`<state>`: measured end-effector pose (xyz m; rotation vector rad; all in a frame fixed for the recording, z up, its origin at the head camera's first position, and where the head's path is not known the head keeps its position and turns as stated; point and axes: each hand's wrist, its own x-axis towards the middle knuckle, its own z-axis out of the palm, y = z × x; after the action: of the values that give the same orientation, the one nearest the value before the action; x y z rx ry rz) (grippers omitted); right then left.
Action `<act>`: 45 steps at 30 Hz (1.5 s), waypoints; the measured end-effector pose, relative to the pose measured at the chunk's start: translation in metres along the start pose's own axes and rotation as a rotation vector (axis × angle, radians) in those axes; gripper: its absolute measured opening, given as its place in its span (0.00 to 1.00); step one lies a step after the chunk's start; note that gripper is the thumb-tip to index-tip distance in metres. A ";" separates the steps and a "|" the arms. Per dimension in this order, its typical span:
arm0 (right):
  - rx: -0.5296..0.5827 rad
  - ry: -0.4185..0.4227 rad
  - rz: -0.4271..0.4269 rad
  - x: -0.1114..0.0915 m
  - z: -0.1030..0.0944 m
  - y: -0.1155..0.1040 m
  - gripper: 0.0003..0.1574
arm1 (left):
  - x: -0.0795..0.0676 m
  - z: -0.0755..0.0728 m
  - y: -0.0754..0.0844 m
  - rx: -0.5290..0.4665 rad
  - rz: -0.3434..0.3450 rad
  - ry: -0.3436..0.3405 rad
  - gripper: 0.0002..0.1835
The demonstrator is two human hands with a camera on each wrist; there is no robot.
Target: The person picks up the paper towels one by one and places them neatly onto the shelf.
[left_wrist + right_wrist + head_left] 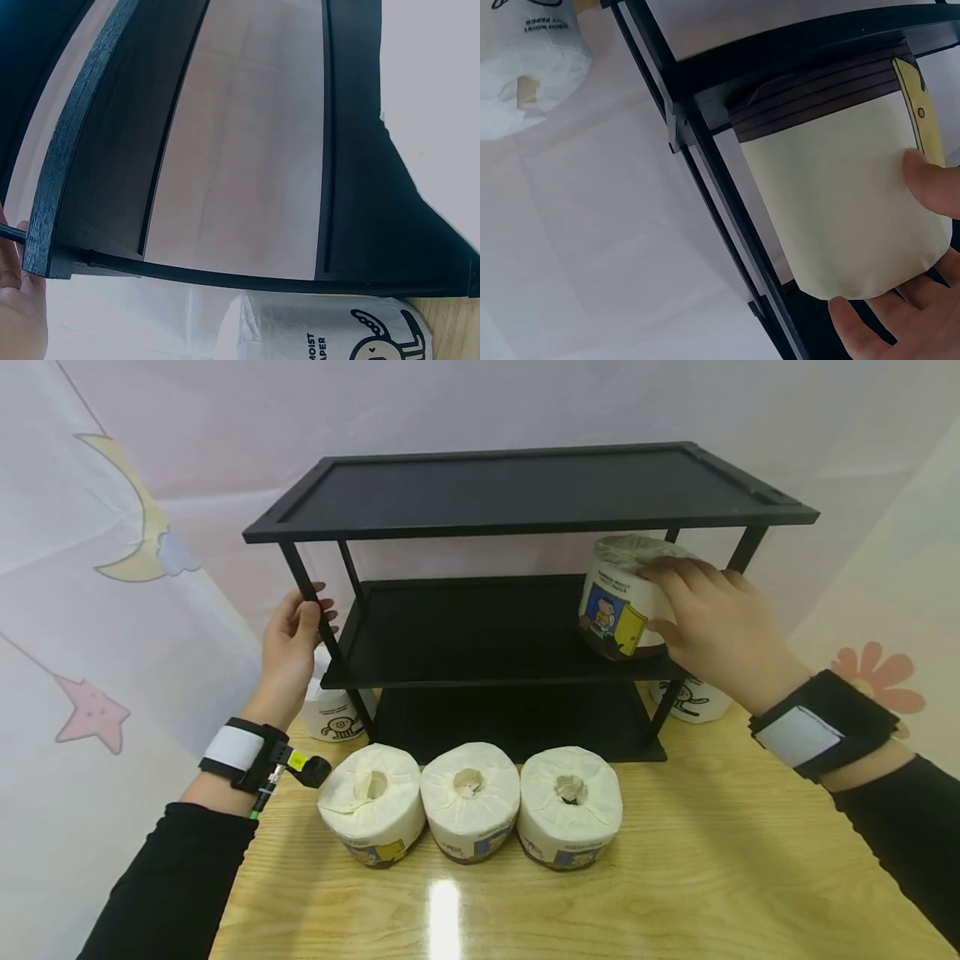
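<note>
Head view: I've got the right hand on a cream paper-wrapped toilet roll with a blue-and-yellow cartoon print and brown base band, at the right end of the middle tier of a black three-tier shelf rack. Right fingers are spread about as wide as the roll and curled on it: thumb on the printed side, the others over the top and far side. Roll stands roughly upright, slightly tilted; I can't tell if its base bears fully on the tier. Left hand has the rack's black front-left post, fingers closed round it, thumb in front. Three matching cream wrapped rolls sit side by side on the pale wood-grain worktop, just in front of the bottom tier, holes up. Two white wrapped rolls with black line drawings flank the rack: one beyond the left posts, one past the right posts, partly hidden. Pale printed fabric backdrop behind everything.
</note>
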<state>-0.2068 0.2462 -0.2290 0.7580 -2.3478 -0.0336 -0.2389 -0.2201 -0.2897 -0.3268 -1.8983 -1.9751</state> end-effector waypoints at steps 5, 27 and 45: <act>-0.028 0.029 -0.019 0.000 0.002 -0.001 0.41 | 0.000 0.001 0.000 0.002 0.005 -0.006 0.29; 0.053 -0.045 0.181 0.028 -0.005 -0.026 0.35 | -0.001 0.005 0.001 0.026 0.016 -0.005 0.30; -0.027 0.032 0.214 0.038 -0.001 -0.030 0.27 | 0.000 0.010 0.001 0.053 0.027 0.016 0.33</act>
<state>-0.2141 0.2010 -0.2122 0.4872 -2.3802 0.0399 -0.2390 -0.2099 -0.2880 -0.3188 -1.9220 -1.9016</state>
